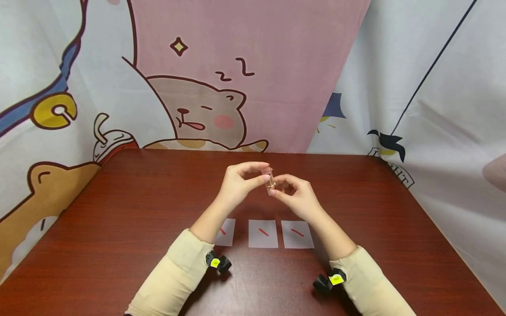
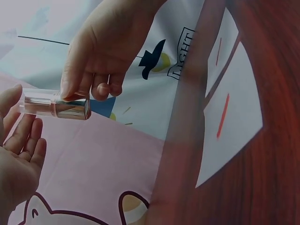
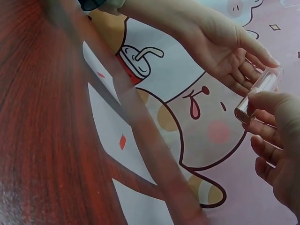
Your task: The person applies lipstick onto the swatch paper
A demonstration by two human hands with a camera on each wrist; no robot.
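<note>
A small tube (image 1: pixel 270 180) with a clear cap and a shiny metal base is held upright above the middle of the red-brown table (image 1: pixel 118 210). My left hand (image 1: pixel 265 172) pinches the clear cap end between thumb and forefinger. My right hand (image 1: pixel 277 188) pinches the metal base from the other side. In the left wrist view the tube (image 2: pixel 55 106) lies sideways, with the right hand (image 2: pixel 75 91) on its metal end and the left hand (image 2: pixel 14 112) at the cap. The right wrist view shows the tube (image 3: pixel 259 92) between the left hand (image 3: pixel 262 61) and the right hand (image 3: pixel 262 105).
Three white cards with red strokes lie in a row below the hands: left card (image 1: pixel 226 231), middle card (image 1: pixel 262 233), right card (image 1: pixel 298 234). A cartoon-printed cloth (image 1: pixel 221 87) hangs behind the table and along both sides. The table's far edge runs just behind the hands.
</note>
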